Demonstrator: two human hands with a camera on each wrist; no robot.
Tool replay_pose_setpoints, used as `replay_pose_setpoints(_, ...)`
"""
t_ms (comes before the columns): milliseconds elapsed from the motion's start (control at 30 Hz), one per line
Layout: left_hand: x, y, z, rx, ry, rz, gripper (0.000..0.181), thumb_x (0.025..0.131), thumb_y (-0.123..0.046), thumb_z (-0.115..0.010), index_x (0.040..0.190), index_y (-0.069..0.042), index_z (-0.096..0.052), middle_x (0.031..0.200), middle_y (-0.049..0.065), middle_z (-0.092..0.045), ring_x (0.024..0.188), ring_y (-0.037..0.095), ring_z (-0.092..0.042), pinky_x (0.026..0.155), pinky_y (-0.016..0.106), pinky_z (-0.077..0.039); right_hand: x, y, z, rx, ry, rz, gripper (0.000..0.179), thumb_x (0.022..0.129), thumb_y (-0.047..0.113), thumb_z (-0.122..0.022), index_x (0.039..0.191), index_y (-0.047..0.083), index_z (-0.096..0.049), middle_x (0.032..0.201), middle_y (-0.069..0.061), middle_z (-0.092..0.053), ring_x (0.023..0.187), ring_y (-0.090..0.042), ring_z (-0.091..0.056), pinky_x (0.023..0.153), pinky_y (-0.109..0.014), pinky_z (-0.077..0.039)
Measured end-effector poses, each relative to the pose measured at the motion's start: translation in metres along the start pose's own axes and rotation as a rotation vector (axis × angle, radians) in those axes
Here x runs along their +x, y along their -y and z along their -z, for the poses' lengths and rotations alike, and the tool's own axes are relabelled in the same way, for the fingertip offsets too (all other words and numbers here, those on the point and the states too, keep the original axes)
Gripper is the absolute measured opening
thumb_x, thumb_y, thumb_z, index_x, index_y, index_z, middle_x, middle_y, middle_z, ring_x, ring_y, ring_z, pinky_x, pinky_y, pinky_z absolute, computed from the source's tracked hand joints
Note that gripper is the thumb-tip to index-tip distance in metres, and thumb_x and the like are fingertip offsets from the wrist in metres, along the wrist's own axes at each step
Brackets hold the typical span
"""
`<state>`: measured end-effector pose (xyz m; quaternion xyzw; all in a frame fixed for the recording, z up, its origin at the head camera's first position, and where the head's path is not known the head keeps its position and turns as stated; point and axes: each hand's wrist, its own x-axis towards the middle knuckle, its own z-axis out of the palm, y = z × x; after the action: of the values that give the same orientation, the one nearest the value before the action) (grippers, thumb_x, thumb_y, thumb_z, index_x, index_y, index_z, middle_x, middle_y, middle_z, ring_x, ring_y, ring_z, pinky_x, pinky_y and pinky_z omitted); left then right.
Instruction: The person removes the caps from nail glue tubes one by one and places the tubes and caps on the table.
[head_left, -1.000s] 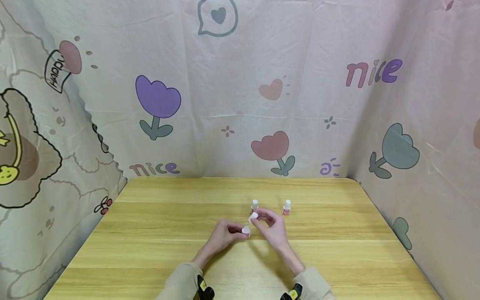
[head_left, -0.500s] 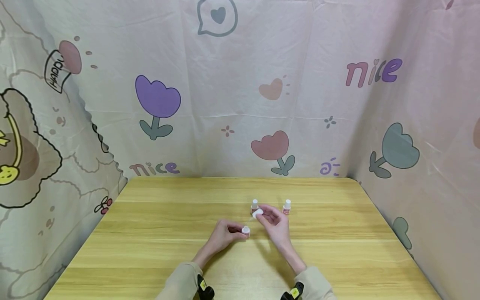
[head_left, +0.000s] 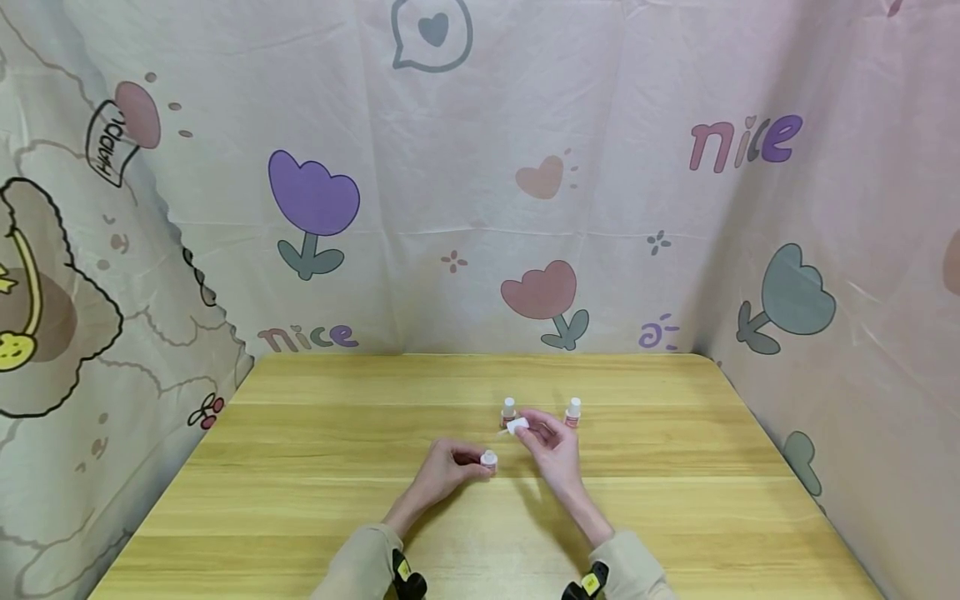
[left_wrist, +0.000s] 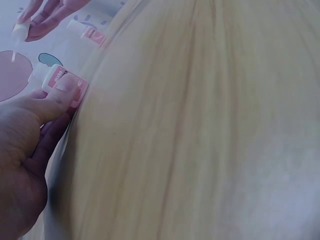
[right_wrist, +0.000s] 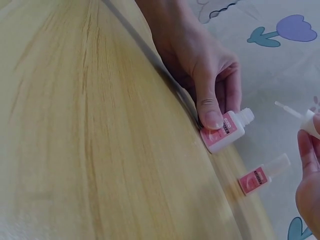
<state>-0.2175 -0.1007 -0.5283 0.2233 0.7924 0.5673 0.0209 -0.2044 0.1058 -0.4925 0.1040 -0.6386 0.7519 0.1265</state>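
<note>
My left hand (head_left: 448, 471) holds a small white bottle with a pink label (right_wrist: 225, 134) upright on the table, thumb across the label. The bottle's threaded neck (right_wrist: 245, 116) is bare. Between the thumb and fingers of my right hand (head_left: 557, 450) is a white brush cap (head_left: 517, 426). Its thin brush (right_wrist: 288, 109) points toward the left hand's bottle, apart from its neck. Just beyond the right fingertips stands a capped bottle (head_left: 508, 407), partly hidden by the hand and cap. Another capped bottle (head_left: 573, 410) stands to its right.
The wooden table (head_left: 315, 433) stretches around both hands. A printed cloth (head_left: 442, 167) hangs behind it and along the sides. Wrist cameras (head_left: 408, 577) sit at both sleeve cuffs.
My right hand has drawn the brush cap slightly up and to the right, away from the held bottle, and tilted it. The left hand and its bottle have stayed nearly still.
</note>
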Motion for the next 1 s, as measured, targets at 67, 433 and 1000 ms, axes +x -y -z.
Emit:
replay_pose_setpoints(67, -0.001, 0.0, 0.001, 0.008, -0.01, 0.01, 0.016, 0.081, -0.013, -0.084, 0.095, -0.006, -0.08, 0.092, 0.012, -0.079, 0.077, 0.0, -0.069, 0.072, 0.018, -0.056, 0.0, 0.0, 0.0, 0.012, 0.004, -0.013, 0.036, 0.084, -0.012, -0.069, 0.116, -0.024, -0.056, 0.104, -0.004, -0.076, 0.089, -0.001, -0.07, 0.083, -0.016, -0.057)
replay_pose_setpoints(433, -0.005, 0.005, 0.01, 0.001, -0.047, 0.05, 0.019, 0.08, -0.013, -0.085, 0.097, -0.004, -0.079, 0.093, 0.014, -0.079, 0.078, 0.001, -0.067, 0.072, 0.017, -0.054, 0.0, 0.002, -0.002, 0.036, -0.02, -0.102, 0.035, 0.083, -0.012, -0.07, 0.113, -0.024, -0.057, 0.102, -0.013, -0.075, 0.084, -0.004, -0.072, 0.079, -0.02, -0.059)
replay_pose_setpoints(1000, -0.007, 0.008, 0.015, 0.028, -0.083, 0.04, 0.019, 0.08, -0.012, -0.085, 0.097, -0.004, -0.079, 0.093, 0.013, -0.079, 0.08, 0.001, -0.069, 0.074, 0.018, -0.055, -0.002, -0.004, -0.005, 0.23, 0.048, -0.161, 0.027, 0.086, -0.009, -0.069, 0.109, -0.018, -0.06, 0.095, 0.003, -0.077, 0.086, -0.01, -0.074, 0.084, -0.026, -0.06)
